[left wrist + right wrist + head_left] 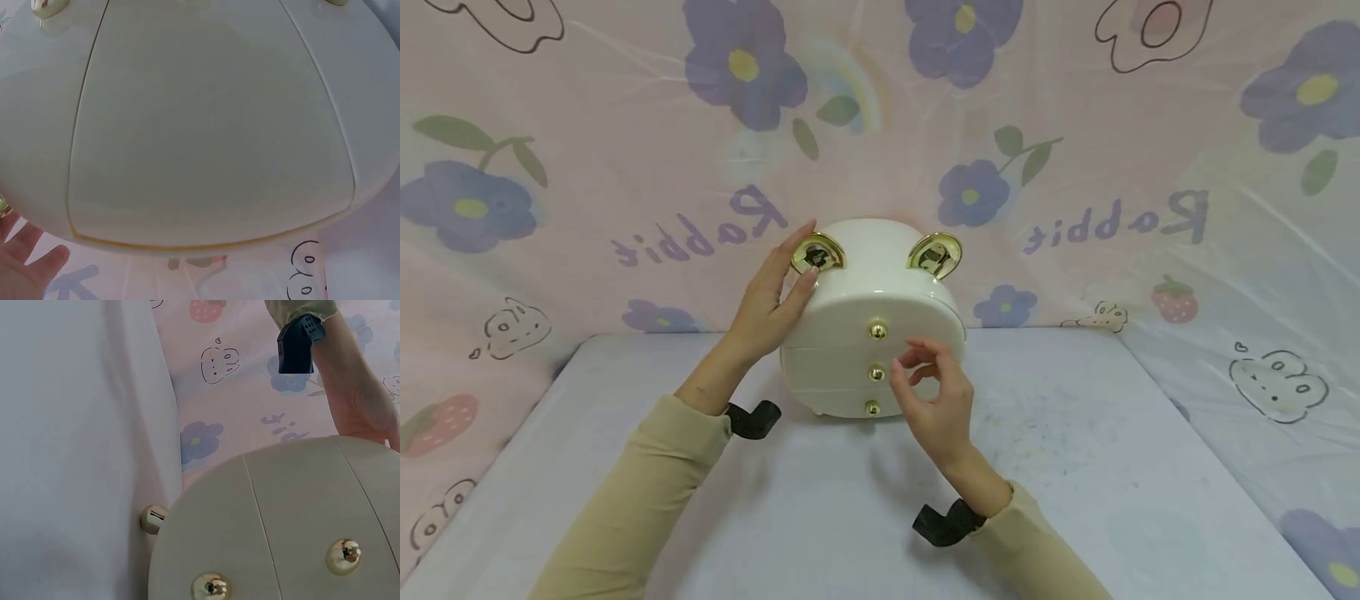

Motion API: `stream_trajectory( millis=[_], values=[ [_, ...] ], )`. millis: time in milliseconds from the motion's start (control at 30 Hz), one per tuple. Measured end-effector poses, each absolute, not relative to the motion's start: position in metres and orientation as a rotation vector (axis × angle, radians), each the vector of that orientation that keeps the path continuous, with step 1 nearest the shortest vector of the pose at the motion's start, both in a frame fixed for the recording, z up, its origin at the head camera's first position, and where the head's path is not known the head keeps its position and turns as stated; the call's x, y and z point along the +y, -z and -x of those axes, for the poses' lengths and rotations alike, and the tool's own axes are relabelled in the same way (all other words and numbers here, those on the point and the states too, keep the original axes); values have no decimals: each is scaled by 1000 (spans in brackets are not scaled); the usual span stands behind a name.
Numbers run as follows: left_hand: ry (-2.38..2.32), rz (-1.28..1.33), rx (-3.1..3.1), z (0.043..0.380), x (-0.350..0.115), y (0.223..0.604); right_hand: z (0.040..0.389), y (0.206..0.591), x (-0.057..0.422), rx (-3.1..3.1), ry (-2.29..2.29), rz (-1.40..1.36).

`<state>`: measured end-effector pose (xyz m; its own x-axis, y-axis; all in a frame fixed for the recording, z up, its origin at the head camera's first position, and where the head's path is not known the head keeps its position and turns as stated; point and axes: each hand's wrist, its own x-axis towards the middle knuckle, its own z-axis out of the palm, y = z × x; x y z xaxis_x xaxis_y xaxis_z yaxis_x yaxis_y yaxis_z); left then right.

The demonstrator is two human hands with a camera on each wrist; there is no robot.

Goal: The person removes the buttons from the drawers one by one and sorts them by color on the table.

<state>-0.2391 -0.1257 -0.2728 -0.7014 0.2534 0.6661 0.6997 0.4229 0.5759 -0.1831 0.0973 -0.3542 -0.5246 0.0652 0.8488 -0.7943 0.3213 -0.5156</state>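
The glossy white, rounded plastic-looking box (827,367) stands upright at the far middle of the white counter (1075,500), its front facing near. The left hand (767,312), fingers fairly straight and apart, rests about the cup-shaped gold ear (829,249) on the left; the right hand (938,408) hangs just right of the round, shiny gold middle knob (876,373) (one of three in a column), fingers loosely bent, holding nothing visible. Fingertips could slip off so small and smooth a knob; light bracing could let a pull drag the box nearward.
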Motion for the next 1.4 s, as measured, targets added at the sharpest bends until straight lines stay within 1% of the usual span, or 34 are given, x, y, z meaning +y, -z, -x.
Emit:
stream_trajectory(
  millis=[233,500,733,967,1400],
  values=[
    [1336,847,-2250,243,-132,273,187,355,92,-1767,-1361,-666],
    [1473,812,-2314,244,-134,272,193,356,85,-1728,-1427,-667],
    [1436,840,-2309,245,-135,272,194,353,78,-1720,-1503,-626],
    [1431,845,-2306,245,-136,272,198,353,71,-1692,-1456,-626],
    [1426,841,-2310,246,-135,271,203,352,65,-1656,-1525,-617]
  ],
)
